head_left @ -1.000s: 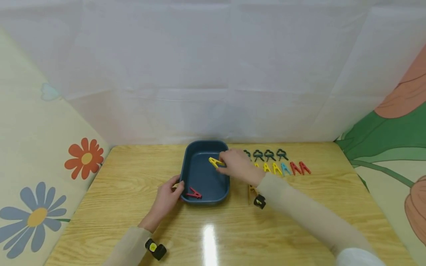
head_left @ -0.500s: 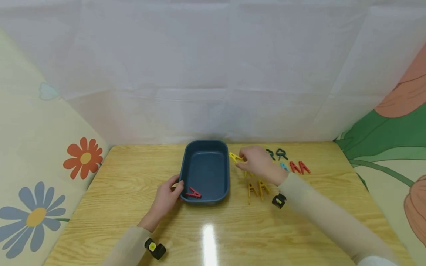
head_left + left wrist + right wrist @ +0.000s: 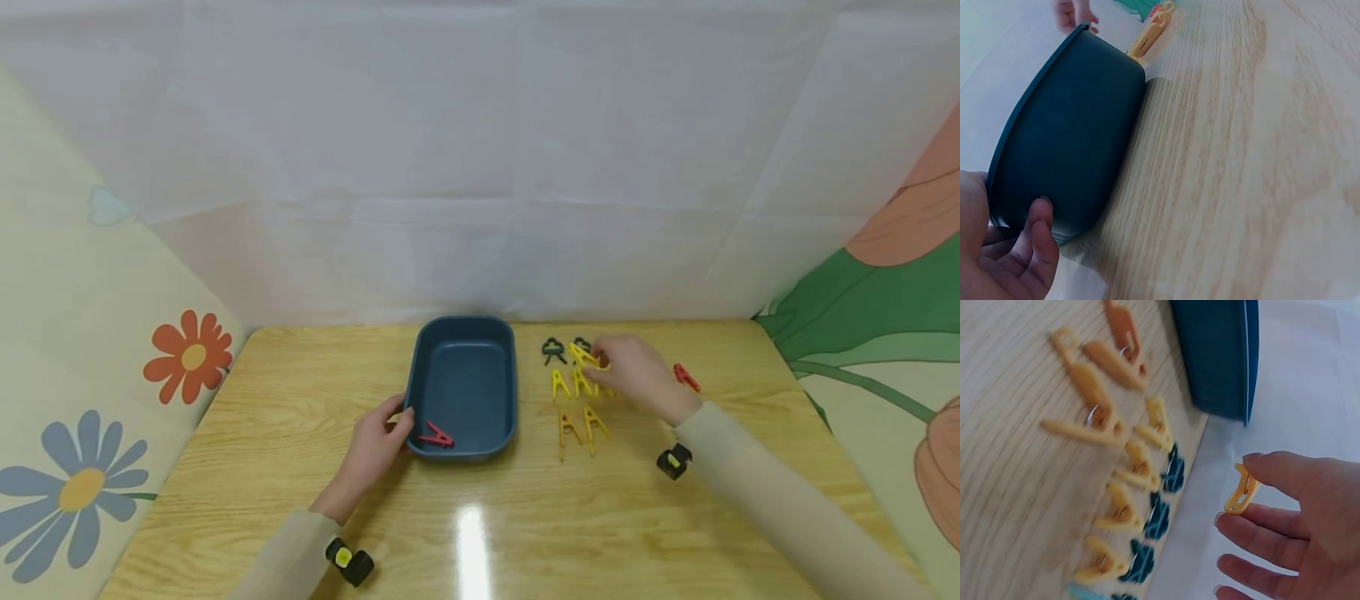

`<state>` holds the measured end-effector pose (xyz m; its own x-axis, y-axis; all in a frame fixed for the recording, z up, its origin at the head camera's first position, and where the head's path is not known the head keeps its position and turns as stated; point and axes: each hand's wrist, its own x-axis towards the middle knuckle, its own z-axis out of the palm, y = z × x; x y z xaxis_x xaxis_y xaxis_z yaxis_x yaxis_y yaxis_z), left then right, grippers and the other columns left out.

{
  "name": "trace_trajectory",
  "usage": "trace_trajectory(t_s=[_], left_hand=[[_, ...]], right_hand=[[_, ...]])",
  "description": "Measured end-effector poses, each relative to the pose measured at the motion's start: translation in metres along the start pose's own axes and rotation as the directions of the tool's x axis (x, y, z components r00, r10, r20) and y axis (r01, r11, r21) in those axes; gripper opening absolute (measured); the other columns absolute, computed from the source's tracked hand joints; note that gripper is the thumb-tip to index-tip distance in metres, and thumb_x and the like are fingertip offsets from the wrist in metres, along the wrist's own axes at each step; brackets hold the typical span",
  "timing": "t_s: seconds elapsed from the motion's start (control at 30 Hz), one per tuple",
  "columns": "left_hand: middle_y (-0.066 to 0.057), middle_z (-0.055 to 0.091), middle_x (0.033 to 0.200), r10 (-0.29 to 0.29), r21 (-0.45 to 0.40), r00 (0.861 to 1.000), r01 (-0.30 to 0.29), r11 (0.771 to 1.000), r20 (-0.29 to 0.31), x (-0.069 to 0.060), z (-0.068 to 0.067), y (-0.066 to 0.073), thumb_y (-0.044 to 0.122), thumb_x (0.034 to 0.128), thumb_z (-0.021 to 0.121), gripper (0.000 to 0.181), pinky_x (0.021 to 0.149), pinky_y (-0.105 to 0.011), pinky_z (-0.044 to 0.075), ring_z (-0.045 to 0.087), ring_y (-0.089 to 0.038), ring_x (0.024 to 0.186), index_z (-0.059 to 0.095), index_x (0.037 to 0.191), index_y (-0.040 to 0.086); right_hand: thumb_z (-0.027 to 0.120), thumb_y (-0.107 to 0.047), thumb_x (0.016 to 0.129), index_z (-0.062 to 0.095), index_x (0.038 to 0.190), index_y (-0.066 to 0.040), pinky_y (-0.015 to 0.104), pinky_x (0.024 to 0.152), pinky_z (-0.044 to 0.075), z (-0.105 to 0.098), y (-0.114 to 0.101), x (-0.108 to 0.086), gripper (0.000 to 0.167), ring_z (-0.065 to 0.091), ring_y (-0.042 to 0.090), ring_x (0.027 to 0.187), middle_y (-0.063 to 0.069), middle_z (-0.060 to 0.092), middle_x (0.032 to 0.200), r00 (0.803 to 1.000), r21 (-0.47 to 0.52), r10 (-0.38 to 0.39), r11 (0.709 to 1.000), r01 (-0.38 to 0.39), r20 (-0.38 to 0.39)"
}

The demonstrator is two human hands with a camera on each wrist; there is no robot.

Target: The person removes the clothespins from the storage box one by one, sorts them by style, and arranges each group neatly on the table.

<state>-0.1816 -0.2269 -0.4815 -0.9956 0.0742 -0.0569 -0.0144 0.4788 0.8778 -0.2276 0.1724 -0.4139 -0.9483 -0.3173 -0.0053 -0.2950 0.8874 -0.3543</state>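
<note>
A dark blue plastic tray (image 3: 468, 387) sits upright on the table, with a red clothespin (image 3: 437, 435) lying in its near left corner. My left hand (image 3: 377, 442) grips the tray's left side, thumb at the rim; the left wrist view shows its fingers (image 3: 1040, 231) against the outer wall. Right of the tray, my right hand (image 3: 637, 375) pinches a small yellow clothespin (image 3: 1242, 489) between thumb and forefinger, held above the rows of clips. Under it lie yellow clothespins (image 3: 559, 385) and dark green clips (image 3: 553, 351), some hidden by the hand.
Two larger orange-yellow clothespins (image 3: 568, 427) lie nearer the front. A red clothespin (image 3: 686, 377) shows beyond the right hand. In the right wrist view, a light blue clip (image 3: 1085, 592) peeks in at the lower edge. A white sheet (image 3: 480, 167) hangs behind the table.
My right hand has moved rightward from over the tray to above the clip rows, still pinching the yellow clothespin. The left hand and tray have stayed in place.
</note>
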Motion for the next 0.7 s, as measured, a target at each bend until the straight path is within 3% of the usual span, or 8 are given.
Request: trace_trajectory(t_s=[0.37,0.7], left_hand=[[-0.026,0.061,0.14,0.004,-0.009,1.0,-0.004,1.0,0.006,-0.001,0.0,0.001,0.014,0.108,0.055,0.039,0.065,-0.027,0.06,0.073,-0.026,0.095,0.058,0.144,-0.001],[-0.026,0.061,0.139,0.0,0.011,1.0,0.0,1.0,0.006,-0.002,-0.001,0.0,0.016,0.1085,0.054,0.04,0.064,-0.027,0.059,0.072,-0.022,0.091,0.057,0.146,0.001]], right_hand=[[0.075,-0.024,0.096,0.069,0.111,0.005,0.047,0.074,0.058,-0.001,0.045,-0.017,0.033,0.067,0.028,0.084,0.016,0.072,0.096,0.996,0.014,0.079,0.997,-0.079,-0.03],[0.071,-0.027,0.099,0.068,0.112,0.004,0.041,0.064,0.053,-0.009,0.079,-0.036,0.033,0.062,0.022,0.075,0.013,0.07,0.093,0.984,0.04,0.173,0.984,-0.172,-0.027]])
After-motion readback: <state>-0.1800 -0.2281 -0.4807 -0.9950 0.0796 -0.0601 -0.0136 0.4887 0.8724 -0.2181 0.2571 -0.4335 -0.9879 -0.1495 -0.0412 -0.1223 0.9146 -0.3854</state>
